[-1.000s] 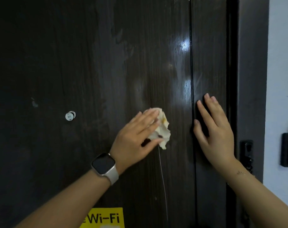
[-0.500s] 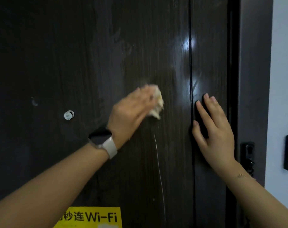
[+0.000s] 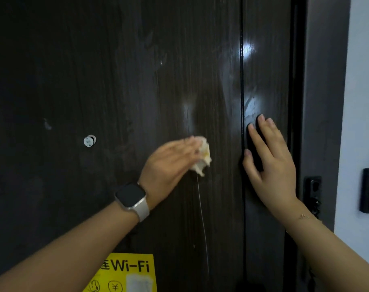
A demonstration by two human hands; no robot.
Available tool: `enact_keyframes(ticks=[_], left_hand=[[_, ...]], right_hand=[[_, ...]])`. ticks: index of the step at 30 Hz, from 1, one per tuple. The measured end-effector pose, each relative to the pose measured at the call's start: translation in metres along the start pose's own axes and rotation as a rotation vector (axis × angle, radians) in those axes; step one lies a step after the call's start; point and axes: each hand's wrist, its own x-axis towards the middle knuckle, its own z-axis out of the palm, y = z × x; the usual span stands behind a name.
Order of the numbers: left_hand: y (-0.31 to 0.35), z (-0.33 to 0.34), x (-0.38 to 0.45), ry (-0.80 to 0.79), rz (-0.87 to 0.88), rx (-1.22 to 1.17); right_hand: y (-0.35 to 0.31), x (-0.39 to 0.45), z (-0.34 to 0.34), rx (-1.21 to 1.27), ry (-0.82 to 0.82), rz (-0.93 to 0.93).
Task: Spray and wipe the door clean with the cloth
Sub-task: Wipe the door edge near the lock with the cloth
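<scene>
The left hand (image 3: 171,163) presses a crumpled cream cloth (image 3: 202,157) with straight fingers against the dark wood-grain door (image 3: 116,81); at its 3 o'clock, the right hand (image 3: 272,163) rests flat, fingers spread.

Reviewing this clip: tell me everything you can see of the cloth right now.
The cloth is a small, crumpled, off-white wad with a yellowish patch, soft and rag-like. It is pressed flat against the dark wood-grain door, left of the vertical seam. The left hand covers most of it with straight fingers, blurred by motion; only its right and lower edges show. The right hand rests apart, not touching it.
</scene>
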Motion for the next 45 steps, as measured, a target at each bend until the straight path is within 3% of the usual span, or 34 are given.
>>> enact_keyframes(ticks=[3,11,20,32,34,41,45], left_hand=[[0.009,0.001,-0.012,-0.017,0.007,-0.024],[-0.026,-0.007,0.064,0.133,-0.045,0.111],[0.0,0.002,-0.007,-0.041,0.127,0.036],[-0.055,0.005,0.206,0.324,-0.123,-0.038],[-0.051,0.009,0.194,0.306,-0.092,-0.027],[0.013,0.037,0.057,0.027,0.152,-0.087],[0.008,0.034,0.056,-0.049,0.245,-0.06]], right_hand=[[-0.001,0.0,0.0,-0.001,-0.002,-0.001],[0.0,-0.001,0.0,0.006,-0.003,-0.001],[-0.001,0.0,0.0,0.007,-0.002,0.008],[0.0,0.0,-0.002,0.042,-0.01,0.016],[0.0,0.0,-0.002,0.086,0.003,0.041],[-0.001,-0.009,-0.004,0.123,0.025,0.112],[-0.001,-0.01,-0.003,0.134,0.036,0.112]])
